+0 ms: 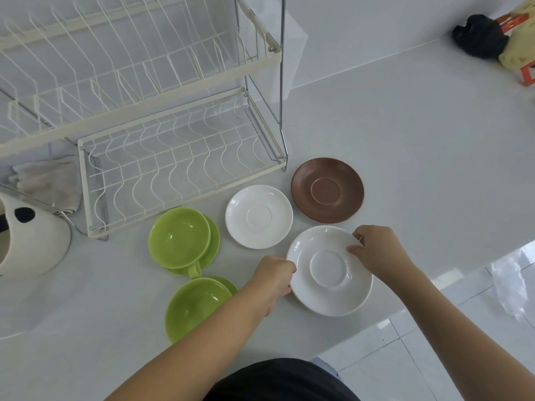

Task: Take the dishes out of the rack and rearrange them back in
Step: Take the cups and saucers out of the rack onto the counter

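Observation:
A white saucer (333,296) lies at the counter's near edge, gripped on its left rim by my left hand (275,274) and on its upper right rim by my right hand (376,248). A second white saucer (259,217) and a brown saucer (327,190) lie flat behind it. Left of them sit two green cups, each on a green saucer: one (179,237) farther, one (194,306) nearer, partly hidden by my left forearm. The white wire dish rack (185,160) stands behind, with nothing in its lower tray or on its upper tier (115,53).
A folded cloth (49,180) lies left of the rack, next to a cream jug with a black spot (31,244). A black and yellow bundle on an orange frame (498,39) sits far right. The counter edge (434,287) drops to a tiled floor at the right.

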